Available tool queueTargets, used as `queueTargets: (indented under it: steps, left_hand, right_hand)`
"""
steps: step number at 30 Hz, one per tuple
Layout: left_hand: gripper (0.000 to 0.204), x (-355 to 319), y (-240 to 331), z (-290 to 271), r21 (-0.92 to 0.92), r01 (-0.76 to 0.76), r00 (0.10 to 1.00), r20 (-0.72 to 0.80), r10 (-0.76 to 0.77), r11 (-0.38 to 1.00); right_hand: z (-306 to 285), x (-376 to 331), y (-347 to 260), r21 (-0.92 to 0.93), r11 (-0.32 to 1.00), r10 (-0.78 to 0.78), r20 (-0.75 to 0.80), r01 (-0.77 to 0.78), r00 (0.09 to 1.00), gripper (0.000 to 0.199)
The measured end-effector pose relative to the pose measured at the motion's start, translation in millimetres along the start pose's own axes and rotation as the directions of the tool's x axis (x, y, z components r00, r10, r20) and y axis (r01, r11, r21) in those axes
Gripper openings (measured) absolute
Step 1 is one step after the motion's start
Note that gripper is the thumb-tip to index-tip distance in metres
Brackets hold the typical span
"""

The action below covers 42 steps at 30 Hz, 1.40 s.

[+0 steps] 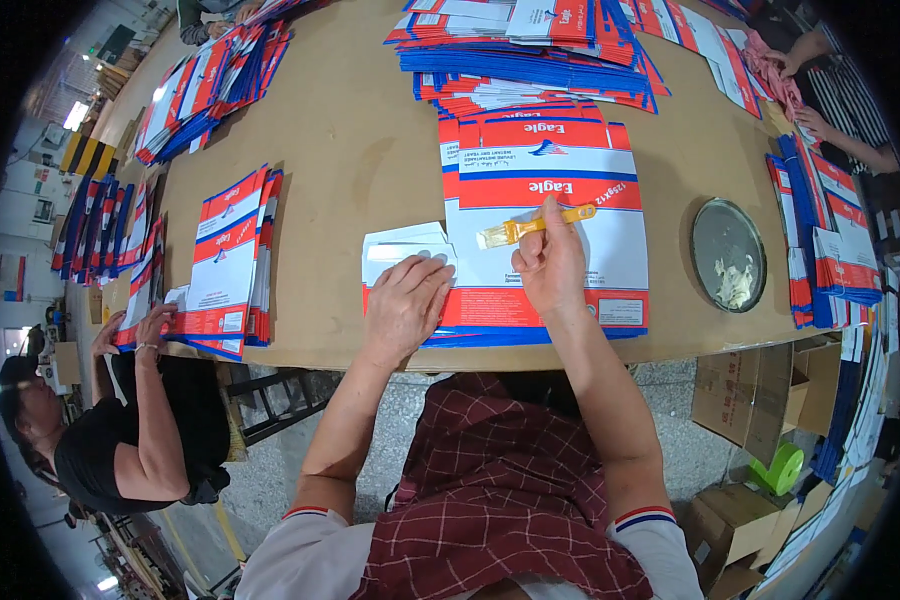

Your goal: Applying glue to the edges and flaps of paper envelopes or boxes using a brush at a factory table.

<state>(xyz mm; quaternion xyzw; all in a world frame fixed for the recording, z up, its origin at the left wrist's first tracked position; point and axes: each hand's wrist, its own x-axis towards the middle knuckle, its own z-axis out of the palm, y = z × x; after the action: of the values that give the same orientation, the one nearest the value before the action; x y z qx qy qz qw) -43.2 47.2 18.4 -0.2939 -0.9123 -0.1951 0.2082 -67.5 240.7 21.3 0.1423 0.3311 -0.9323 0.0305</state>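
Right hand (552,262) grip closed on yellow brush (526,229), mid-frame above flat carton (610,245). Left hand (410,295) lies over white flaps (402,238), left of centre; can't tell if it's pinching any. Paste dish (720,228) at right on counter (330,150). Risks: bristles, if loaded, could smear the print; uneven left-hand pressure could skew the flaps.

Yellow brush (512,233), part of its handle hidden behind the thumb of the right grip (553,258); white flaps (407,238), partly covered by the left grip (408,300). Printed carton (615,255), smallest lettering too fine to read. Large carton stack (530,68), cut by the upper edge; plaid apron (495,480), cut by the lower; striped co-worker (852,105), partly lost in the right-hand dark rim.
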Motion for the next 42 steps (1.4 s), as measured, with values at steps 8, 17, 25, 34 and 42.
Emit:
queueTargets:
  steps: [8, 17, 25, 34, 42]
  left_hand:
    - [0.013, 23.4, -32.9, -14.6, -0.238, 0.123, 0.883, 0.470, 0.004, 0.964]
    - [0.065, 251.6, -94.5, 17.1, 0.242, -0.068, 0.997, 0.062, 0.055, 0.968]
    - [0.082, 316.5, -23.7, 75.2, 0.092, -0.180, 0.952, 0.268, 0.150, 0.979]
    - [0.026, 316.6, -31.5, 76.4, 0.308, -0.308, 0.914, 0.358, 0.191, 0.900]
    - [0.079, 318.7, 7.0, 64.1, 0.077, 0.335, 0.929, 0.136, -0.343, 0.939]
  right_hand:
    - [-11.7, 6.2, 8.0, 0.128, 0.992, 0.007, 0.005, -0.007, 1.000, 0.030]
    - [-9.3, -5.2, 1.7, 0.276, 0.961, 0.012, 0.066, -0.030, 0.998, 0.027]
    - [-15.5, -2.5, -3.9, 0.401, 0.910, 0.040, 0.157, -0.101, 0.987, 0.029]
    - [-15.1, 4.8, -2.5, 0.412, 0.903, 0.018, 0.245, -0.121, 0.969, 0.027]
    - [-15.3, -2.0, -7.8, 0.385, 0.913, 0.013, 0.302, -0.135, 0.953, 0.026]
